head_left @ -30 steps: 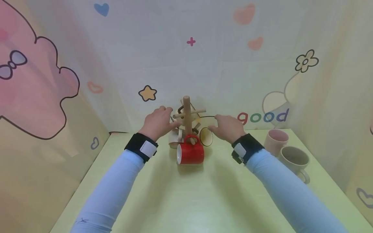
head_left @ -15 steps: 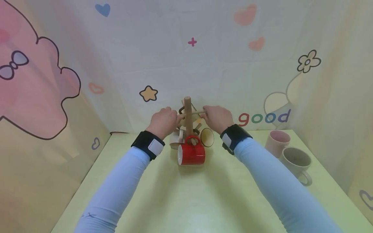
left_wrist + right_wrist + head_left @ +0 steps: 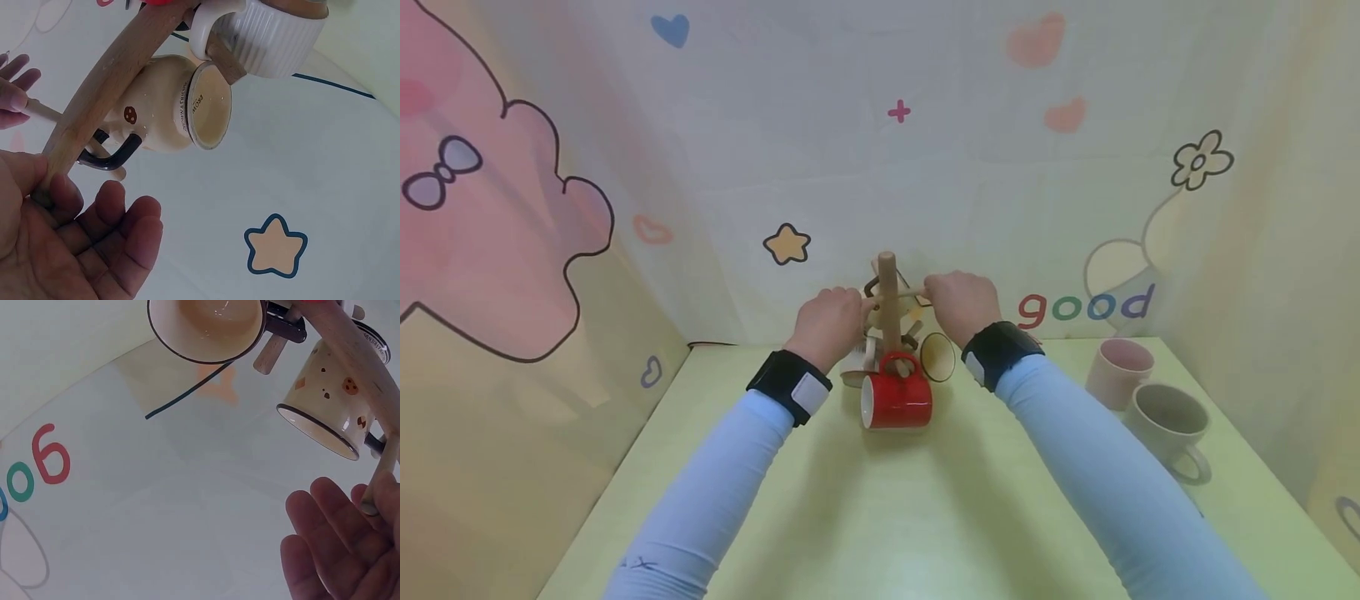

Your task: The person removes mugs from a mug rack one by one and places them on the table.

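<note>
1. Loose a second ago, the left grip now pinches the left peg of the wooden rack, at nine o'clock.
2. The right grip likewise pinches the right peg, at three.
3. The rack stands near the twelve o'clock edge of the table, red mug hanging at six.
4. Table stretches toward six; pink mug and grey mug stand at four.

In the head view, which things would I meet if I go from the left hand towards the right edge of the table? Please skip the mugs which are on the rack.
Left hand → wooden rack → right hand → pink cup → grey mug.
</note>
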`<state>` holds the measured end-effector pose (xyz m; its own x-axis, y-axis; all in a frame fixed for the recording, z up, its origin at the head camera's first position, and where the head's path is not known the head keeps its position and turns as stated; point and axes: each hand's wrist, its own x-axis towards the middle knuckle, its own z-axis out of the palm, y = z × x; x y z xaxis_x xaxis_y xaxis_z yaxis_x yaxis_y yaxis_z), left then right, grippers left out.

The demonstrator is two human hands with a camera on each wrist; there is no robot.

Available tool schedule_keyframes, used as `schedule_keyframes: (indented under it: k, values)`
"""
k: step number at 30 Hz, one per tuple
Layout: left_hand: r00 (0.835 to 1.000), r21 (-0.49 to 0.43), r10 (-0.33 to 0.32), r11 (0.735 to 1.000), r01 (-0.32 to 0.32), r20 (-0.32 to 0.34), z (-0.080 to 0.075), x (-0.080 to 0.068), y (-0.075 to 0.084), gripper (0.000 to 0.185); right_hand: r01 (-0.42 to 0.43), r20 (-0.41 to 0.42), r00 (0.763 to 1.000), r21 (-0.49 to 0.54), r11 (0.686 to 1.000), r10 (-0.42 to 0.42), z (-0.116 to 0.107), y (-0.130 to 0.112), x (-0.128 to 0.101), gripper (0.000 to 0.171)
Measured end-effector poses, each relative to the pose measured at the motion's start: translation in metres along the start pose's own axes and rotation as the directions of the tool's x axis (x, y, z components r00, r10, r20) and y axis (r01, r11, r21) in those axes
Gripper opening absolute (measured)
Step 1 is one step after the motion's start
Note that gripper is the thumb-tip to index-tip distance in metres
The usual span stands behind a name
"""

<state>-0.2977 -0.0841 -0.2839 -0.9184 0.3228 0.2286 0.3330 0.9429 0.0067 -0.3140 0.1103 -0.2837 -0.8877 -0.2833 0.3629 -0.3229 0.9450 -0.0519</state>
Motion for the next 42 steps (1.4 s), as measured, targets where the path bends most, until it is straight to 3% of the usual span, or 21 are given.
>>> schedule_keyframes:
  k: [4, 8, 16, 27, 30, 36, 42]
  values:
    - [0.999, 0.029, 0.025, 0.999, -0.025, 0.026, 0.001, -0.002, 0.002, 0.022, 0.004, -0.019, 1.000, 0.004, 1.000, -0.004, 0.003, 0.002, -0.001, 0.019]
    - [0.998, 0.060, 0.052, 0.997, -0.054, 0.039, 0.002, -0.004, 0.005, 0.024, -0.001, -0.018, 1.000, 0.001, 1.000, 0.001, 0.005, 0.005, 0.000, 0.019]
    - [0.993, 0.094, 0.114, 0.989, -0.112, -0.020, 0.001, 0.000, 0.010, 0.017, -0.016, -0.011, 1.000, 0.011, 1.000, 0.016, 0.001, 0.010, 0.007, 0.028]
    - [0.990, 0.111, 0.137, 0.985, -0.134, -0.022, 0.005, -0.001, 0.023, 0.020, -0.012, -0.010, 1.000, 0.012, 1.000, 0.012, 0.007, 0.020, 0.007, 0.024]
    - [0.992, 0.075, 0.130, 0.989, -0.129, -0.007, 0.007, -0.001, 0.024, 0.020, -0.017, 0.001, 1.000, -0.002, 1.000, 0.017, 0.006, 0.021, 0.005, 0.023]
    - [0.999, -0.116, 0.036, 0.993, -0.036, -0.003, 0.011, 0.001, 0.007, 0.044, -0.019, 0.030, 0.999, -0.031, 0.999, 0.020, 0.003, 0.018, 0.003, 0.024]
    - [0.997, -0.174, -0.015, 0.985, 0.002, -0.072, 0.014, 0.012, -0.026, 0.042, -0.046, 0.015, 0.999, -0.081, 0.996, 0.048, 0.000, 0.006, -0.009, 0.031]
